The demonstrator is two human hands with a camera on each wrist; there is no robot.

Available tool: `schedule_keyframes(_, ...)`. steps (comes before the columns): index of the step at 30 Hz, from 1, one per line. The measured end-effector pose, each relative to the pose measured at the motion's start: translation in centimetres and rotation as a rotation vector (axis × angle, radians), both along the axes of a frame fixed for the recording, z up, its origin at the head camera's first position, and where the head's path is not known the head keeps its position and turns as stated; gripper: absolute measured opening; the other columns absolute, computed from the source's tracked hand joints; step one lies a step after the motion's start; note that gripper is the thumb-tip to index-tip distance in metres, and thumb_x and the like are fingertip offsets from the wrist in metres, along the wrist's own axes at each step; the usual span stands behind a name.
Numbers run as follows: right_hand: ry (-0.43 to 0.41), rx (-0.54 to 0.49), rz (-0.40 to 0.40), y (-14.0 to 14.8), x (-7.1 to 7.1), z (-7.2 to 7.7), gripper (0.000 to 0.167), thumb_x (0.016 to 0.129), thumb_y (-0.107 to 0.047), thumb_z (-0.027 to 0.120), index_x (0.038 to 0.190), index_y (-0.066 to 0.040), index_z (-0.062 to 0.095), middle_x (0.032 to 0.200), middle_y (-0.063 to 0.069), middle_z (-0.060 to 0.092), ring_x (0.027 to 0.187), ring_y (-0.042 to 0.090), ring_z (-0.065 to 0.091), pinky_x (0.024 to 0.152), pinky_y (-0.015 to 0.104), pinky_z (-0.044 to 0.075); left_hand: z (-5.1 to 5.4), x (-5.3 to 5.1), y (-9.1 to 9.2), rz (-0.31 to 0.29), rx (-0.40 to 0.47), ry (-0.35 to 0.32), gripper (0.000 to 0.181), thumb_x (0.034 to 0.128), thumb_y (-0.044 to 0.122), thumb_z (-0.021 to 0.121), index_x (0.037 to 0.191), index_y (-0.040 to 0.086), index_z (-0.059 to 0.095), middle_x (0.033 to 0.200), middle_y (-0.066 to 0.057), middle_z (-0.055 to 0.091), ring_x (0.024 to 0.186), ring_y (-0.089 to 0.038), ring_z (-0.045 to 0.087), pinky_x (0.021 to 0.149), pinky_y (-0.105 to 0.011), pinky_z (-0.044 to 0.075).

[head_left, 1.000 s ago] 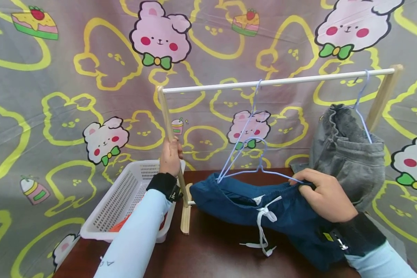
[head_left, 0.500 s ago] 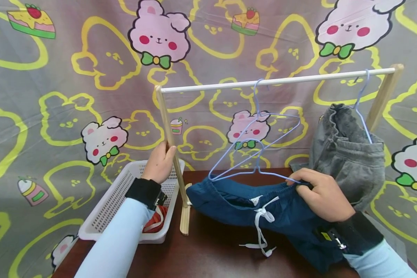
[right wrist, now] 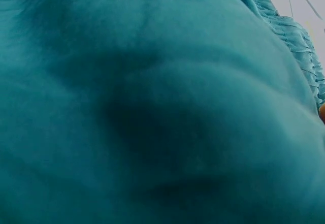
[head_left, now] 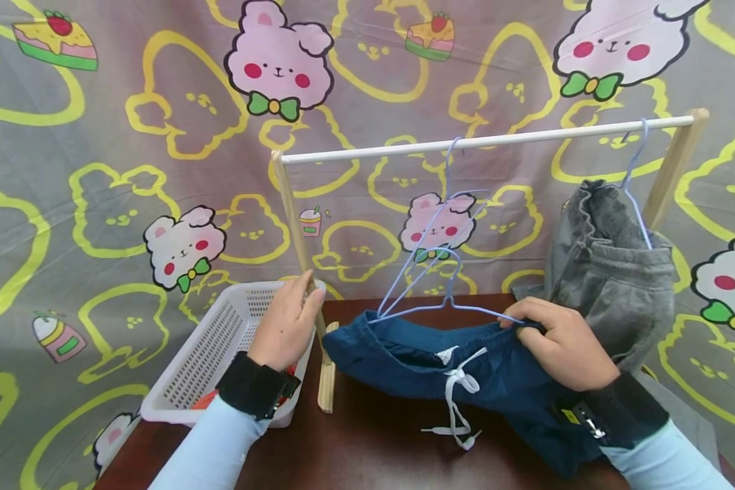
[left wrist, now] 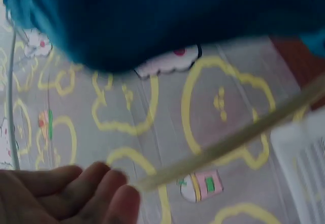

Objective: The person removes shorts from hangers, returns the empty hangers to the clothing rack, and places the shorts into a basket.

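Note:
My right hand [head_left: 560, 344] grips the waistband of dark blue drawstring shorts [head_left: 404, 371], together with one end of a light blue hanger [head_left: 484, 309] set in the waist opening. The shorts tilt over the table, their white drawstring [head_left: 462, 381] dangling in front. My left hand [head_left: 288, 323] is beside the rack's left wooden post [head_left: 292, 211], fingers extended; contact with the post is unclear. The left wrist view shows these fingers [left wrist: 86, 183] near the post. Blue cloth [right wrist: 152, 82] fills most of the right wrist view. Another light blue hanger [head_left: 448, 170] hangs from the rod, turned at an angle.
The white rod [head_left: 367, 153] spans the rack. Grey pants [head_left: 625, 292] hang on a hanger at its right end. A white perforated basket [head_left: 186, 361] with red-orange items stands left on the dark wooden table [head_left: 373, 442]. A patterned cloth [head_left: 110, 252] covers the back.
My left hand has let go of the post, moving left and then slightly down. The hanger on the rod has swung round. My right hand keeps its grip on the shorts.

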State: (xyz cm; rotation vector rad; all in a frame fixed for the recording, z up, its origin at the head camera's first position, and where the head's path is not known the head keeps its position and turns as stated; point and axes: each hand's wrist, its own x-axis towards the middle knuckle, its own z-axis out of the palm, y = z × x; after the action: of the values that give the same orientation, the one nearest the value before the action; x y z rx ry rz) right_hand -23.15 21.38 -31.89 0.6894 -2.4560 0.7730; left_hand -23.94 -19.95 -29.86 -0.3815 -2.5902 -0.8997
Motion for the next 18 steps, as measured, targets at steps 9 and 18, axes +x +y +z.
schedule_keyframes(9,-0.041,0.003,0.029,-0.2,0.0,-0.4,0.036,0.097,0.003,0.051,0.103,-0.026,0.072,0.101,-0.013,0.066,0.092,0.011,0.059,0.081,0.037,0.049,-3.1,1.7,2.8,-0.110,-0.046,-0.098,0.043,0.1079,0.044,0.043,0.129,0.012,0.064,0.118,-0.002,0.068,0.107,-0.023,0.063,0.097,-0.046,0.049)
schedule_keyframes(18,0.001,0.067,0.064,-0.7,0.3,-1.2,0.032,0.100,0.003,0.054,0.119,-0.018,0.069,0.107,-0.010,0.066,0.093,0.011,0.059,0.082,0.040,0.052,-5.3,2.7,4.2,-0.098,-0.152,0.070,0.021,0.1052,0.036,0.054,0.097,0.017,0.052,0.070,0.008,0.042,0.065,-0.010,0.047,0.054,-0.028,0.042)
